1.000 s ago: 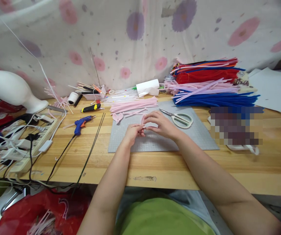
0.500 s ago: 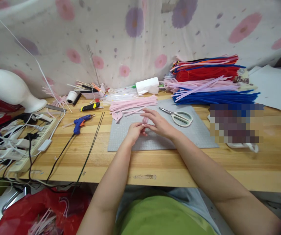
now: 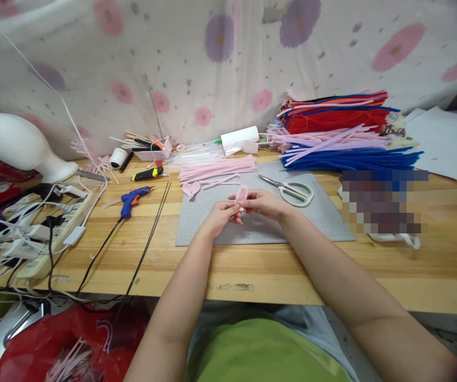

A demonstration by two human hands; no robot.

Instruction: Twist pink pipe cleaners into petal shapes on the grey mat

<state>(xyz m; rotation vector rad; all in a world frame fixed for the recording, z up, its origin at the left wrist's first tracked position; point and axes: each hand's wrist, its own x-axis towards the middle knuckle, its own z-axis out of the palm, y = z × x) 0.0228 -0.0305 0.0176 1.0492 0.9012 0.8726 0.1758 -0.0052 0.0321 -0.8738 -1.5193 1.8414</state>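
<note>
Between my two hands is a pink pipe cleaner loop point(image 3: 242, 193), standing upright like a petal. My left hand point(image 3: 223, 215) is closed, pinching its base from the left. My right hand point(image 3: 261, 202) is closed on it from the right, thumb and fingers at the lower part. The fingers hide the lower end. Both hands are over the grey cutting mat point(image 3: 292, 228). A finished-looking pink folded pipe cleaner piece point(image 3: 191, 190) lies at the mat's upper left. Scissors with pale handles point(image 3: 297, 193) lie to the right of my right hand.
Pink pipe cleaners point(image 3: 220, 168) lie behind my hands; red ones point(image 3: 335, 121) and blue ones point(image 3: 351, 159) are stacked back right. On the left are a blue glue gun point(image 3: 133, 201), thin dark rods point(image 3: 149, 241), a utility knife point(image 3: 146, 173) and a corded power strip point(image 3: 69, 215).
My right hand's raised, spread fingers have come down and closed around the pink loop. The loop now shows clearly above the fingertips.
</note>
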